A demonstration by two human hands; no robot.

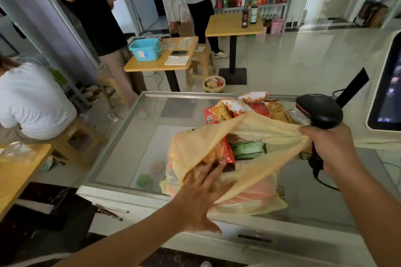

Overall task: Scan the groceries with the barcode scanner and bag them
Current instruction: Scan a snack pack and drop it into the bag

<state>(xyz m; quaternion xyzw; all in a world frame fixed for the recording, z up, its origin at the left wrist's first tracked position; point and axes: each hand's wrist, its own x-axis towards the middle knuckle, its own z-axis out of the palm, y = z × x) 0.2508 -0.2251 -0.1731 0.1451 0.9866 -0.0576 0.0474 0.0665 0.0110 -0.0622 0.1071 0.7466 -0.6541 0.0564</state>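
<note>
My right hand point(332, 147) has its grip curled round the scanner point(319, 110) and pinches the yellow bag point(191, 145) by its rim, pulling the mouth wide. My left hand point(201, 184), fingers flat and spread, is in the bag's mouth by a red packet point(227, 155). I should push it deep and keep the rim tight. More packets point(236, 106) wait behind the bag.

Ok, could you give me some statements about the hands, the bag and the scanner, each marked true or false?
The right hand grips the black handheld barcode scanner. True.
The thin yellow plastic bag is empty. False: a green packet and other items lie inside.
The left hand reaches into the bag with straight fingers. True.
All snack packets are bagged. False: orange and red snack packets lie on the glass counter behind the bag.
</note>
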